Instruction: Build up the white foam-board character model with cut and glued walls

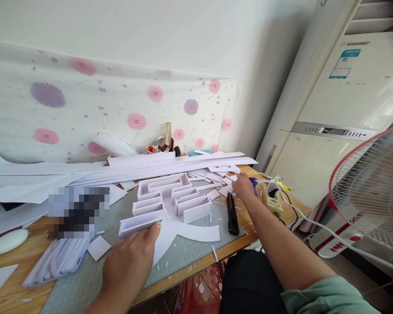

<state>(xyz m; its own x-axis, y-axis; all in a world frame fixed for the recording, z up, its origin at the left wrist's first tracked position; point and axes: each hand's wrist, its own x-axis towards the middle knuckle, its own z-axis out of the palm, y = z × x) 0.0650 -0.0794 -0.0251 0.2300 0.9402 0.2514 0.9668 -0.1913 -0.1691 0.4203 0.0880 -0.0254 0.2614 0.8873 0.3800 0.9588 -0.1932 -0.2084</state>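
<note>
A model of white foam board (170, 207), with several narrow open-topped boxes on a flat base, lies on a grey cutting mat (124, 257). My left hand (131, 255) is closed on the model's nearest left box, the thumb pressed along its edge and the other fingers mostly hidden. My right hand (243, 185) reaches to the far right among white offcuts (214, 176). Its fingers are curled; what they hold, if anything, is hidden. Just beyond that wrist sits a blue object (254, 186), partly covered, with a white cord beside it. A black utility knife (232, 216) lies on the mat's right side.
Long white strips (170, 165) lie along the back of the wooden table (249, 240). A power strip (271, 198) with cords is at the right edge, near a standing fan (373, 187). At left are a white oval object (9, 241) and a blurred dark item.
</note>
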